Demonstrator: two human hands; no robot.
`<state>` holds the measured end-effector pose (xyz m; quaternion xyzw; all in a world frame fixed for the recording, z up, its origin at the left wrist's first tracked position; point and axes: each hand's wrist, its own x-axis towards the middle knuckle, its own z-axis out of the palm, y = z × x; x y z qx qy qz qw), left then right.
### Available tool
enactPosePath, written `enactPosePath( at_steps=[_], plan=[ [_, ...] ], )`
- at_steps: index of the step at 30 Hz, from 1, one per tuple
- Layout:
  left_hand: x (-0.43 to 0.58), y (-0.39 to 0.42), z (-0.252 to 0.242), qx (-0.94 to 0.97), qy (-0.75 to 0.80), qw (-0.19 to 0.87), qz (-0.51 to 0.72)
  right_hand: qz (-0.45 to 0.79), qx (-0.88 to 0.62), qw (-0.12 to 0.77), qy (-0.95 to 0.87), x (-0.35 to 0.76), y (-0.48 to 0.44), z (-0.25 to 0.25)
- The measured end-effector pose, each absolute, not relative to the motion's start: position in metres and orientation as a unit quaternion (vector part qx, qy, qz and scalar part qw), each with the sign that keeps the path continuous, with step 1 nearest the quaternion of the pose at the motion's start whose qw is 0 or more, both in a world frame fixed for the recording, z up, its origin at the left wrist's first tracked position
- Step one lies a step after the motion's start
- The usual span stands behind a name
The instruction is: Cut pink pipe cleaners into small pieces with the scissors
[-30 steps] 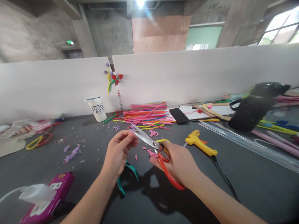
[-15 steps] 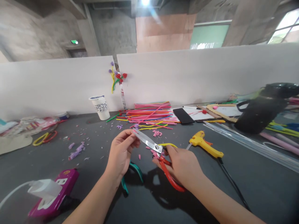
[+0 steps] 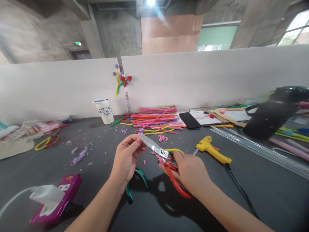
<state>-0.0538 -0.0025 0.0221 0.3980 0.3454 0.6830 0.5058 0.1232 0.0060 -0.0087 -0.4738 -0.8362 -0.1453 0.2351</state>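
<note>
My right hand is wrapped round the red handles of the scissors, whose blades point up and left. A yellow stem shows beside its fingers. The blade tips meet the fingertips of my left hand, which pinches something pink, mostly hidden and too small to make out. Pink cut pieces lie on the dark table beyond the scissors, with more just under the blades. Teal-handled pliers rest on the table below my left hand.
Pink pipe cleaners, a black phone and a paper cup stand or lie farther back. At right are a yellow glue gun and a black jug. A purple power strip is at lower left.
</note>
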Motion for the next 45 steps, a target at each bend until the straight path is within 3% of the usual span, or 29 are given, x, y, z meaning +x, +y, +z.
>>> enactPosePath(
  at_steps=[40,45],
  plan=[
    [-0.062,0.003,0.022,0.416,0.382,0.46,0.685,-0.162,-0.487,0.229,-0.827,0.126,0.008,-0.003],
    [-0.063,0.005,0.022,0.412,0.385,0.476,0.675,-0.073,-0.506,0.233,-0.827,0.125,0.006,0.002]
  ],
)
